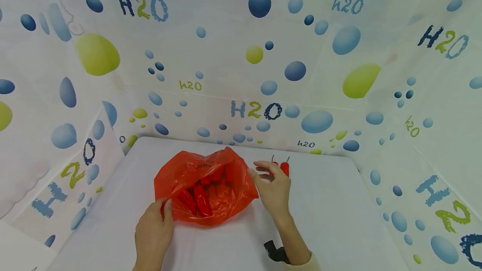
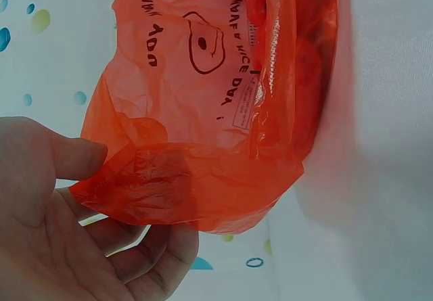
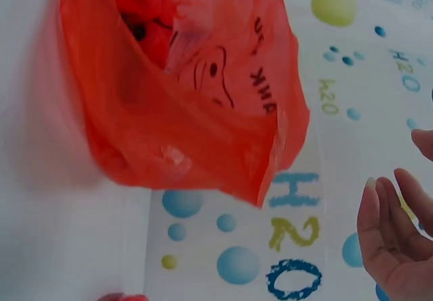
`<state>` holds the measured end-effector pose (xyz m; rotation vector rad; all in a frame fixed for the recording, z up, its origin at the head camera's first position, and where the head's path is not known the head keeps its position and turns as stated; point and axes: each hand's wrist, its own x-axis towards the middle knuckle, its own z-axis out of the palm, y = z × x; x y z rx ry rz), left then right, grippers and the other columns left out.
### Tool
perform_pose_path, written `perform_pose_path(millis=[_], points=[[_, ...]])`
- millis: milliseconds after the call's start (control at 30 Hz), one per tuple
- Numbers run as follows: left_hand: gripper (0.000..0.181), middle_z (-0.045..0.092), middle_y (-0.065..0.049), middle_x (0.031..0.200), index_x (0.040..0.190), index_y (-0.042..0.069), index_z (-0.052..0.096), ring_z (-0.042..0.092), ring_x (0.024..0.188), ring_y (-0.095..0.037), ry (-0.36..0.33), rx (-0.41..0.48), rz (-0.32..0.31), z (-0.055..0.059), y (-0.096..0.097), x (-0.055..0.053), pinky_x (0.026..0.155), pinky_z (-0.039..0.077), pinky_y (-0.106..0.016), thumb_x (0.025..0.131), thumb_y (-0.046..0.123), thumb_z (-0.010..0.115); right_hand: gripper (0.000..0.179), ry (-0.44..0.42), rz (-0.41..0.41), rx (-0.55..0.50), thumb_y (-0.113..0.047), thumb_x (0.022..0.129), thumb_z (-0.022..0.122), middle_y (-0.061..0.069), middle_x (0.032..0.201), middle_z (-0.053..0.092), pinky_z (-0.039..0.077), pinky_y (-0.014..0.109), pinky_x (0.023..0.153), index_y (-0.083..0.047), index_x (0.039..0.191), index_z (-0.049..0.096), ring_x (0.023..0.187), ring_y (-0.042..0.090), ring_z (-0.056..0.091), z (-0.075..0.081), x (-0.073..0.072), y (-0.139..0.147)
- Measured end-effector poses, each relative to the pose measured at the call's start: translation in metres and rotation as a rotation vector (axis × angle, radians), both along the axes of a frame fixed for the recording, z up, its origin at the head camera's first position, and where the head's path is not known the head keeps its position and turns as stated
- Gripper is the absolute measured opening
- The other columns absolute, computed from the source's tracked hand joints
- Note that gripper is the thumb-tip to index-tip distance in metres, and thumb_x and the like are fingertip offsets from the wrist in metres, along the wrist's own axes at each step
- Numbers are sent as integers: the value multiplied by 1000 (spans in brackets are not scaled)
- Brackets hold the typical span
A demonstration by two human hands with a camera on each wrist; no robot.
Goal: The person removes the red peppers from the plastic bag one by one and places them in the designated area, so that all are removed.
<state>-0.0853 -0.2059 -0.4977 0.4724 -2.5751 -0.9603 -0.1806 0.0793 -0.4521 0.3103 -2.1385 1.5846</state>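
Note:
A red plastic bag (image 1: 180,170) with dark printing lies on the table, its mouth spread toward me. Several shiny red chili peppers (image 1: 202,201) are inside it. At the bag's near left edge, my left hand (image 1: 153,230) pinches the plastic between thumb and fingers; the left wrist view shows the bag's rim (image 2: 142,186) there. My right hand (image 1: 274,187) is beside the bag's right edge, fingers loosely bent and apart. In the right wrist view that hand (image 3: 399,240) holds nothing and is clear of the bag (image 3: 176,132).
Two more red chili peppers (image 1: 285,169) lie on the white table (image 1: 324,212) behind my right hand, partly covered by it. A white sheet printed with blue and green drops (image 1: 316,121) hangs along the back and sides. A black device (image 1: 276,252) sits by my right wrist.

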Motion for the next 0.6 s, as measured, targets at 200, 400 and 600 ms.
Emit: perform_pose_path(millis=[200, 400, 600], points=[[34, 71, -25, 117, 121, -1, 70, 67, 107, -51, -1, 6, 0, 0, -1, 1, 86, 50, -69, 109, 26, 52, 28, 46, 78, -25, -16, 89, 85, 5, 112, 75, 61, 53, 85, -11, 115, 77, 100, 29, 72, -3, 7, -20], [35, 71, -25, 117, 121, -1, 70, 67, 107, -51, 7, 6, 3, 1, 0, 1, 86, 50, -69, 109, 26, 52, 26, 35, 150, 32, -21, 90, 85, -2, 109, 75, 62, 43, 84, -15, 114, 77, 96, 17, 73, -9, 16, -36], [34, 71, -24, 117, 120, -1, 71, 68, 107, -51, 22, 3, 8, 1, 1, 1, 86, 51, -69, 108, 26, 54, 23, -14, 225, 86, -27, 93, 82, -4, 105, 75, 63, 41, 82, -16, 113, 76, 92, 13, 72, -19, 21, -50]])
